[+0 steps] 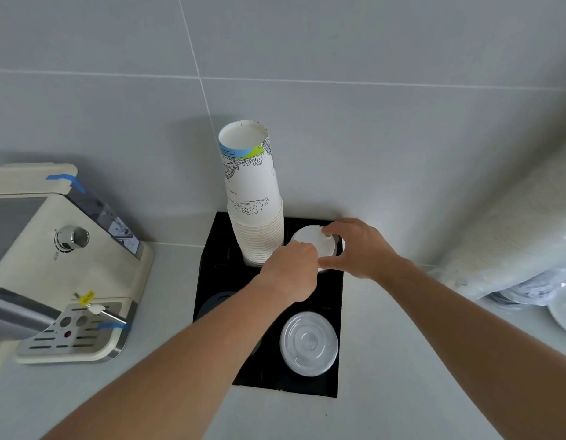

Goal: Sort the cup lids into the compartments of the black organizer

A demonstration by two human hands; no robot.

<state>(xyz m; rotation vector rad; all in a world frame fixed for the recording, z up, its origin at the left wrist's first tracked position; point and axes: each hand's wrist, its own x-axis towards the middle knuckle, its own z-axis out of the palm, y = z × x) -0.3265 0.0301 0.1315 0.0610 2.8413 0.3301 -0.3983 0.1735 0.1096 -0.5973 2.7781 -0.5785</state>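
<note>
Both hands meet over the far right compartment of the black organizer (pixel 334 312). The left hand (pixel 291 271) is curled at the near edge of a white lid (pixel 310 239), and the right hand (pixel 357 249) grips the same lid from its right side, thumb and fingers around the rim. A clear lid (pixel 308 342) lies in the near right compartment. A stack of paper cups (pixel 254 201) stands in the far left one. A cream coffee machine (pixel 62 265) sits on the counter to the left.

Left hand (pixel 291 271) covers near edge of white lid (pixel 310 239); compartment beneath hidden. Left forearm hides most of dark lid (pixel 215 300). Coffee machine (pixel 62 265) cut off at left edge. Plastic-wrapped bundle (pixel 513 236), plate (pixel 565 309) cut off at right.
</note>
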